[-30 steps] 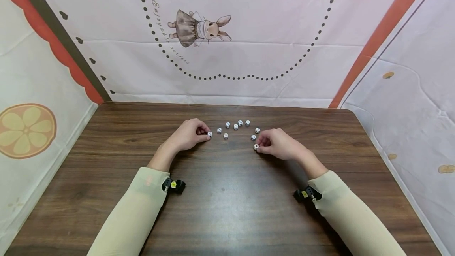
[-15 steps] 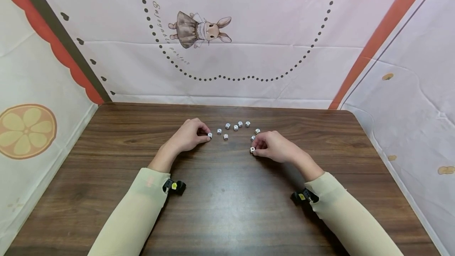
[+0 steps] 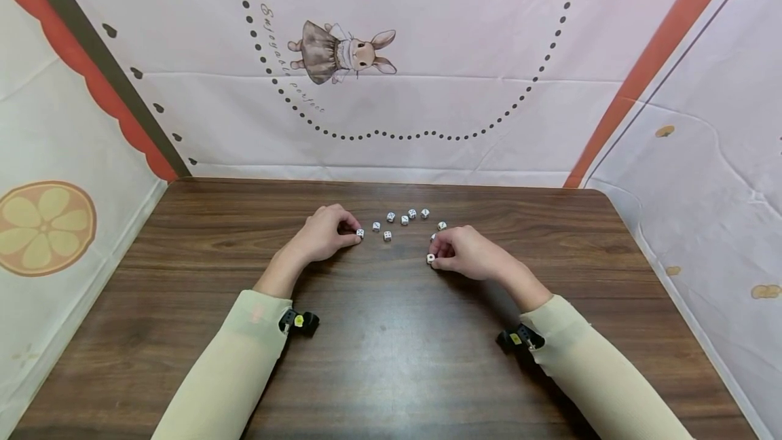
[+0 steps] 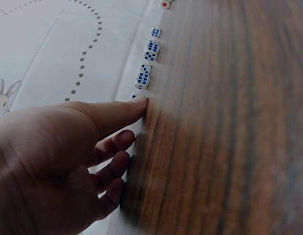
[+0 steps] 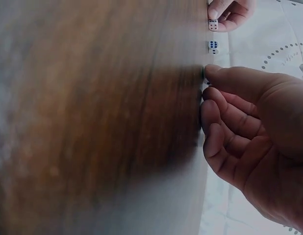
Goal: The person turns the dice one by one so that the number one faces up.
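Observation:
My left hand (image 3: pixel 324 233) pinches a small white die (image 3: pixel 360 233) at the left end of a loose arc of dice. In the left wrist view, the thumb covers most of that die (image 4: pixel 135 96). At the arc's right front end, my right hand (image 3: pixel 473 253) holds another white die (image 3: pixel 430 259) between thumb and fingertips, low at the tabletop. Just behind those fingers a further die (image 3: pixel 434 237) is partly covered. Nearest to the left hand lie two loose dice, one die (image 3: pixel 376 226) behind and one die (image 3: pixel 387 236) in front.
Several more white dice (image 3: pixel 412 213) form the arc's back part, with one die (image 3: pixel 442 225) behind the right hand. All lie on a brown wood-grain table (image 3: pixel 379 358). A printed cloth (image 3: pixel 464 39) hangs behind the far edge, with more cloth at both sides.
My right hand has slid left and slightly toward the front edge with its die. The left hand has stayed in place on its die, and the other dice have not moved.

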The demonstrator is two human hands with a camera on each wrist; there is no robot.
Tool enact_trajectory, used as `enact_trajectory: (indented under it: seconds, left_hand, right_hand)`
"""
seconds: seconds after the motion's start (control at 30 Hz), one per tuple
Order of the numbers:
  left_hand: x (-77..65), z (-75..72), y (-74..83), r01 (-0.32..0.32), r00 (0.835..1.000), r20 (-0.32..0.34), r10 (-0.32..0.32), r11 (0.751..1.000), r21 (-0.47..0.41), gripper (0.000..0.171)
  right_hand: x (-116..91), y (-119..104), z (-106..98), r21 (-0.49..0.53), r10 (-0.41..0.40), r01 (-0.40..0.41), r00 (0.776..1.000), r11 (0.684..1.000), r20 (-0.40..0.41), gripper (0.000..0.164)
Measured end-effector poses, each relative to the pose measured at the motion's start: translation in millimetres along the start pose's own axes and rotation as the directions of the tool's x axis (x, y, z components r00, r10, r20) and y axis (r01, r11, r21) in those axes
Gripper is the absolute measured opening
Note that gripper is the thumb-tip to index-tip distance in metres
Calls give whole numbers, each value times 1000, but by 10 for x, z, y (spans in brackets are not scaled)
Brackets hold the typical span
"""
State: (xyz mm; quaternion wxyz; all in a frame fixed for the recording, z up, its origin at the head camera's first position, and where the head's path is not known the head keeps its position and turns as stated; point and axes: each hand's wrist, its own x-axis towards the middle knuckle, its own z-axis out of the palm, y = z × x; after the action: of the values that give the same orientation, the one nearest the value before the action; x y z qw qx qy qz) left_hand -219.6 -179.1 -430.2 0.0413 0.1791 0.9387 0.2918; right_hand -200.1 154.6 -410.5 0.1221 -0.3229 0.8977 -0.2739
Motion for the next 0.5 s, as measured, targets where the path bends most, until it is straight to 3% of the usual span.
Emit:
enact_trajectory:
  seconds: [0.5]
  left_hand:
    - [-1,-15,6,-2,1000,4,2,1000,-8,11]
  right_hand:
    - [-32,10,-41,5,15,-15,1000,1000,-13,14]
